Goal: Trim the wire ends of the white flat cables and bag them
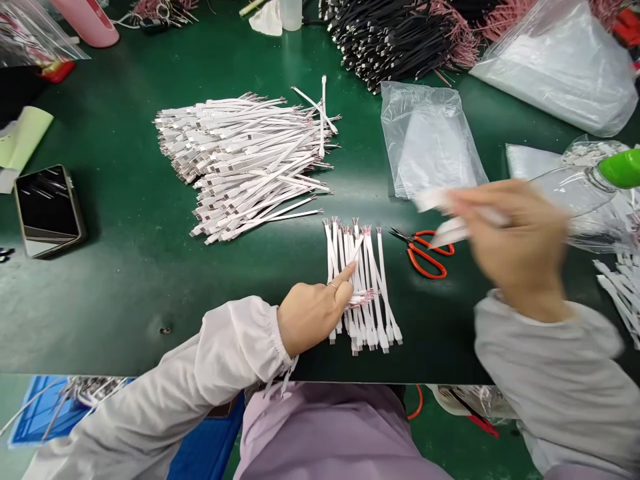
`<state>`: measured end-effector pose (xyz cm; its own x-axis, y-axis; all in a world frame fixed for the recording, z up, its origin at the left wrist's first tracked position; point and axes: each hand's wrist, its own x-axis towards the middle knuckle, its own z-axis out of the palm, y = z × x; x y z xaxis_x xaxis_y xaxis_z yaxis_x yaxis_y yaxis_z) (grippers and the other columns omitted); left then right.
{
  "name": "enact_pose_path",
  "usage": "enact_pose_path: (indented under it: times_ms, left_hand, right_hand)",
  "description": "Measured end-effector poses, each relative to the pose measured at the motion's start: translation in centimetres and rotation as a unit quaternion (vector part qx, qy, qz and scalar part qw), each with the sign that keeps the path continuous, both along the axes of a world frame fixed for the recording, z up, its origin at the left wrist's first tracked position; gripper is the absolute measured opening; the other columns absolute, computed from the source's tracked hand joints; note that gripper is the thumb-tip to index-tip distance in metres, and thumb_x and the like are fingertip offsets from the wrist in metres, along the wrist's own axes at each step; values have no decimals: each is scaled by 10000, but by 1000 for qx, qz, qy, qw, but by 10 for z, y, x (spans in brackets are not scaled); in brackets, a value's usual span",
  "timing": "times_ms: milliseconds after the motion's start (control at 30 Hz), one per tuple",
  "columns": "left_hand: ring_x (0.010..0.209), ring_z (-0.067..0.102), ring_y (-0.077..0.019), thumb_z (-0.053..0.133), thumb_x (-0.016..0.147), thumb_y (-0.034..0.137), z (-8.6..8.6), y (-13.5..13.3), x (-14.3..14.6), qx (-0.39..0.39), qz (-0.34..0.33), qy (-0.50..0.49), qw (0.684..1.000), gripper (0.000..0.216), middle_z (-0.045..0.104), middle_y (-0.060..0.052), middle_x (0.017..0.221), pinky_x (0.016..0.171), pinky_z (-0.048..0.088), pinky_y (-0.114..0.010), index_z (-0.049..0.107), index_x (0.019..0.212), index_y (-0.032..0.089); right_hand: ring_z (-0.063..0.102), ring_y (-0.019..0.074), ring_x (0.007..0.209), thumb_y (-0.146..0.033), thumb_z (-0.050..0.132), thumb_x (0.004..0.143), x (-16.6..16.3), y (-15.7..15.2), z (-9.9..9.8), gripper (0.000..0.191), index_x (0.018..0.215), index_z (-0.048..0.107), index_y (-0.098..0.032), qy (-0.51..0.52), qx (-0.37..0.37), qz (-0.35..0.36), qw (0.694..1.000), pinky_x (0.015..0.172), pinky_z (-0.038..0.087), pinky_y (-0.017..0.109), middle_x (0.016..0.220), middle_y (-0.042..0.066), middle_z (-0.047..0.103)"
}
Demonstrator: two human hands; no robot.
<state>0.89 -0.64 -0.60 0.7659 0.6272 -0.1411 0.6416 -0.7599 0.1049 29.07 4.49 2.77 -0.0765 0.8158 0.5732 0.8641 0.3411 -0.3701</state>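
Observation:
My left hand [317, 310] lies over a small spread of white cables [381, 287] near the table's front edge. Its index finger is stretched onto them, while the other fingers are curled round several white cables whose reddish wire ends [363, 299] stick out to the right. Raised at the right, my right hand [520, 243] is smeared by motion and closed on blurred white strips [453, 232], whose kind I cannot make out. Between the hands lie small snips with red handles [425, 260]. A large pile of white cables [250, 160] with bare wire ends sits farther back.
Clear plastic bags [435, 140] lie back right, beside a clear bottle with a green cap [623, 168]. Black cables [390, 40] are heaped behind. A phone [50, 210] rests at left. Blue bins [37, 420] stand below the table edge.

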Motion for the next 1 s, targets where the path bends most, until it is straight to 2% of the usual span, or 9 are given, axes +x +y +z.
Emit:
enact_pose_path:
  times_ms: [33, 100, 167, 233, 300, 433, 633, 800, 1000]
  left_hand:
    - [517, 605, -110, 319, 901, 49, 1, 0, 0, -1, -1, 3, 1000, 233, 408, -178, 1498, 360, 248, -275, 537, 903, 131]
    - [550, 631, -126, 315, 907, 57, 2, 0, 1, -4, -1, 10, 1000, 239, 405, -181, 1499, 363, 283, -273, 543, 922, 130]
    - [581, 650, -143, 308, 916, 69, 3, 0, 1, -11, -3, 13, 1000, 244, 405, -183, 1501, 368, 319, -279, 543, 941, 132]
    - [603, 661, -155, 298, 924, 75, 3, 1, 2, -16, -7, 12, 1000, 250, 398, -188, 1504, 376, 350, -287, 538, 963, 132]
    - [616, 666, -160, 286, 932, 77, 3, 1, 2, -20, -9, 13, 1000, 257, 392, -193, 1507, 386, 371, -292, 534, 977, 131]
    - [631, 671, -159, 258, 949, 86, 4, 0, 2, -26, -5, 16, 1000, 275, 407, -198, 1498, 403, 394, -291, 529, 976, 127]
    - [661, 689, -172, 267, 956, 101, 4, 0, 3, -31, -4, 25, 999, 257, 382, -221, 1504, 406, 396, -280, 522, 979, 122]
    - [645, 689, -167, 301, 943, 91, 4, 0, 3, -24, -4, 23, 999, 229, 376, -224, 1505, 407, 407, -277, 524, 988, 119]
    - [680, 705, -176, 294, 947, 91, 3, 0, 2, -11, -1, 7, 1000, 255, 417, -231, 1483, 434, 436, -267, 540, 1010, 113]
  right_hand:
    - [663, 247, 905, -319, 640, 876, -26, 2, -4, 186, 1034, 720, -263, 21, -44, 54, 997, 823, 499, 413, 962, 54, 710]
    - [666, 224, 900, -274, 638, 867, -66, 6, -12, 227, 1083, 702, -245, 14, -178, 145, 973, 798, 504, 360, 1019, 48, 717]
    - [658, 213, 866, -222, 607, 863, -87, 11, -19, 166, 1000, 701, -229, -22, -275, 195, 941, 757, 487, 331, 990, 42, 711]
    - [630, 201, 812, -164, 545, 868, -93, 17, -24, 137, 876, 674, -209, -73, -320, 224, 918, 710, 454, 315, 912, 42, 684]
    - [597, 202, 802, -121, 488, 872, -94, 23, -27, 170, 815, 630, -194, -111, -316, 237, 912, 691, 423, 312, 873, 55, 649]
    - [571, 224, 842, -115, 463, 878, -96, 30, -26, 159, 810, 591, -181, -125, -278, 211, 929, 704, 400, 326, 907, 91, 635]
    - [554, 194, 756, -85, 478, 854, -101, 24, -24, 160, 771, 566, -191, -158, -325, 242, 900, 660, 384, 306, 837, 56, 614]
    - [551, 235, 838, -71, 439, 868, -105, 33, -27, 182, 791, 570, -173, -165, -252, 194, 933, 693, 393, 333, 876, 103, 613]
    - [566, 196, 782, -119, 492, 863, -103, 27, -28, 138, 788, 579, -196, -143, -319, 245, 904, 695, 405, 311, 853, 49, 621]
